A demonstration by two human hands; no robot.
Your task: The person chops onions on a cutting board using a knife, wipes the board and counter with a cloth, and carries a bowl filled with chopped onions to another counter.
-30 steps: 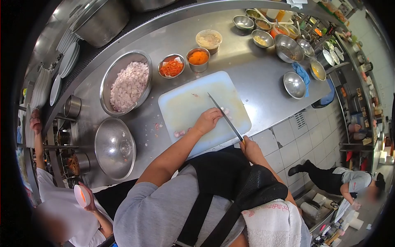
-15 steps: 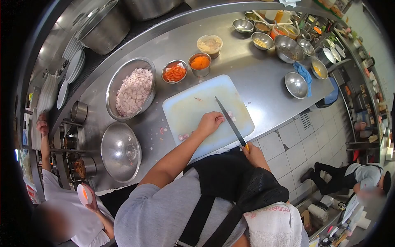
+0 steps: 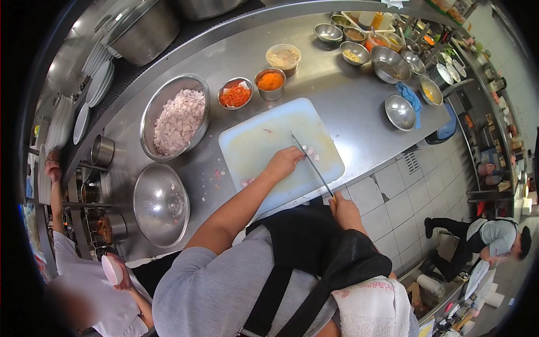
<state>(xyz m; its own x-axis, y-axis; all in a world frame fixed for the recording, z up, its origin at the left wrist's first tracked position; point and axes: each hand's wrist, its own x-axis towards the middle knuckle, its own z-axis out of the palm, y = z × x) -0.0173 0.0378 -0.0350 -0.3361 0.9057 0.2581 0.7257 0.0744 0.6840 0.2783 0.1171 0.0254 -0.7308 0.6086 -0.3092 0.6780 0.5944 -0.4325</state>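
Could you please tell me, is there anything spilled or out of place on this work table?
Yes, slightly: small pinkish scraps lie loose on the steel counter, left of the cutting board. They look spilled, being outside any bowl and off the board, but are too small to identify.

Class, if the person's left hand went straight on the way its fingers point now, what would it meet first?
Most likely the knife blade, just past the left hand, though the gap is hard to judge. Pale pieces lie beyond it on the cutting board.
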